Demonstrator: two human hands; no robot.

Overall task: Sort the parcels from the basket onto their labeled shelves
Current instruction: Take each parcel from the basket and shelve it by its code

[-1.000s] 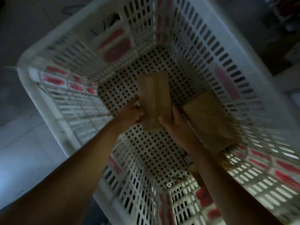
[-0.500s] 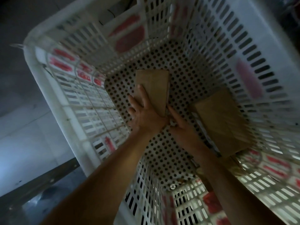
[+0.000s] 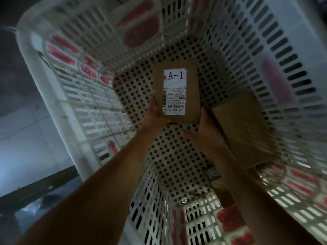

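Deep inside the white basket (image 3: 58, 96), over its perforated floor, the A-1 parcel (image 3: 177, 91) is held label-up. Its long axis runs from twelve to six o'clock, the near short edge pointing back at the wrists. The left hand (image 3: 155, 117) grips that near corner at about seven o'clock, fingers wrapped under the box with the thumb along its left edge. The right hand (image 3: 207, 133) sits at five o'clock with palm and straight fingers against the lower right edge, bracing rather than clasping. A second parcel (image 3: 247, 128) leans on the wall at three o'clock, just beside the right hand. Lifting out likely means drawing the box straight toward six o'clock.
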